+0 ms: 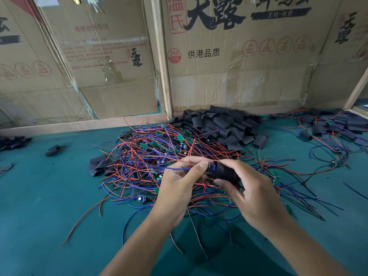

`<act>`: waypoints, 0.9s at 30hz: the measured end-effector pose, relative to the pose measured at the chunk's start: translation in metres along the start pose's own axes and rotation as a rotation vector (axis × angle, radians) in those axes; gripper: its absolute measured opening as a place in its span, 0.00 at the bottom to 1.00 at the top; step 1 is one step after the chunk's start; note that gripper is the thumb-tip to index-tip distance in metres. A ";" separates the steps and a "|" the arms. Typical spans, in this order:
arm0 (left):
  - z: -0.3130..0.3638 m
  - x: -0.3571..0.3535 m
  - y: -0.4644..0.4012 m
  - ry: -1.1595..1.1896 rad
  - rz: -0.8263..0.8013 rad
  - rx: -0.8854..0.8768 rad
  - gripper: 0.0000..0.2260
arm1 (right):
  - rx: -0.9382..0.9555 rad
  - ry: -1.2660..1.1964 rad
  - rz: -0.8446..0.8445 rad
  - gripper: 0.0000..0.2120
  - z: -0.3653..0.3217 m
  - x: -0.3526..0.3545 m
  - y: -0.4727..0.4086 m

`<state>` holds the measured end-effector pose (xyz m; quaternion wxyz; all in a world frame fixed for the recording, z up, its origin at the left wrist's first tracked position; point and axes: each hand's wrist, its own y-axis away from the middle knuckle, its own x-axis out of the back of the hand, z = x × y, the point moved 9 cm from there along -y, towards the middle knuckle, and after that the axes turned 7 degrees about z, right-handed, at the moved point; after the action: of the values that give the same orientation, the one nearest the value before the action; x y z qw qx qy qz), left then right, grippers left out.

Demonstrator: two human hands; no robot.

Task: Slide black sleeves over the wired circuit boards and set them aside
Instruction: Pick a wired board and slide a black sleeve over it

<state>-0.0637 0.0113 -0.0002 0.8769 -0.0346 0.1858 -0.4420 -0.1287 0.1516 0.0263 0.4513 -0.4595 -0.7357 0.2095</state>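
Two hands' fingers (229, 166) pinching sleeve (227, 173), board (210, 167)

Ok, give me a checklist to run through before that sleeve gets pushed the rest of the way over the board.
1. Right hand grips the black sleeve: ok.
2. Left hand pinches the circuit board at the sleeve's mouth: ok.
3. Board fully covered: not ok, its end shows outside the sleeve.
4. Board's wires free of the wire pile: cannot tell, a blue wire crosses the left hand, the rest is lost in the tangle.
5. Spare sleeves within sight behind the pile: ok.
6. Finished pieces lie at the far right, so a set-aside spot exists: ok.
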 end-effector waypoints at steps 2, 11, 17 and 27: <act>-0.002 -0.002 0.001 -0.010 -0.009 0.017 0.03 | 0.012 0.021 -0.005 0.21 0.000 0.000 0.000; -0.034 -0.007 0.006 0.134 0.023 0.385 0.06 | 0.045 0.036 -0.046 0.22 -0.001 -0.008 0.003; -0.050 -0.012 0.017 0.142 -0.033 0.608 0.07 | 0.088 0.042 -0.063 0.20 -0.004 -0.009 0.004; -0.052 -0.012 0.015 0.151 -0.053 0.595 0.05 | 0.133 0.054 -0.080 0.19 -0.004 -0.012 0.004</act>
<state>-0.0773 0.0355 -0.0486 0.8203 0.2517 0.1120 -0.5012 -0.1215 0.1426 0.0197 0.5085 -0.4042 -0.7255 0.2271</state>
